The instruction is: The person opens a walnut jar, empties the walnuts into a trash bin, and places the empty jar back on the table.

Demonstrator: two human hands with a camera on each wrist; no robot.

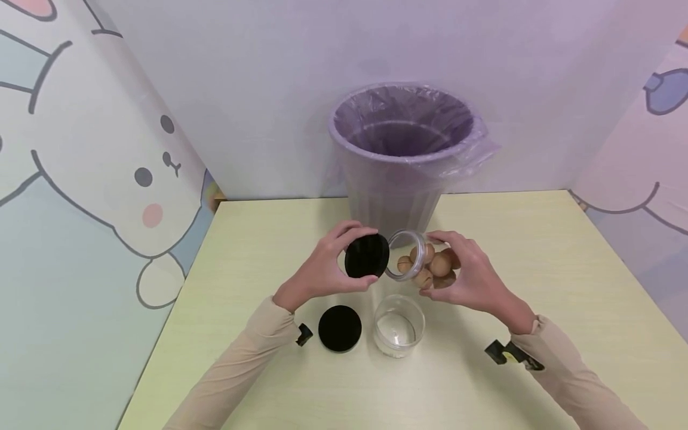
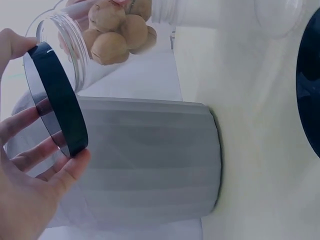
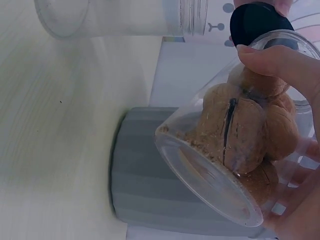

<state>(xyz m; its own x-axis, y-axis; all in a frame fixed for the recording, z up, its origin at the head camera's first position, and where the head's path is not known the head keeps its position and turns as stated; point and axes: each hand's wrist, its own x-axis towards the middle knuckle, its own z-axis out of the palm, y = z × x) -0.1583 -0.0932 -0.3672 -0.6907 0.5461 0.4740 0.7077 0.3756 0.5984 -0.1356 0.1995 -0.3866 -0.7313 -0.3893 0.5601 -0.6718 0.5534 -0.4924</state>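
My left hand (image 1: 330,263) holds a black screw lid (image 1: 366,255) by its edge, between thumb and fingers. The lid is tilted, close beside the mouth of a clear plastic jar (image 3: 207,182). With thumb and fingers around its body, my right hand (image 1: 475,278) grips this jar, tipped so that its open mouth faces left toward the lid. Several walnuts (image 1: 441,264) lie inside the jar, with small crumbs near its base in the right wrist view. Below the hands a second clear jar (image 1: 399,334) stands uncovered on the table, beside another black lid (image 1: 340,328) lying flat.
A large grey bin (image 1: 395,191) with a clear plastic liner (image 1: 464,158) stands at the table's back edge, just beyond the hands. The pale wooden table (image 1: 258,239) is bordered by a plain back wall and cartoon-printed side walls (image 1: 107,149).
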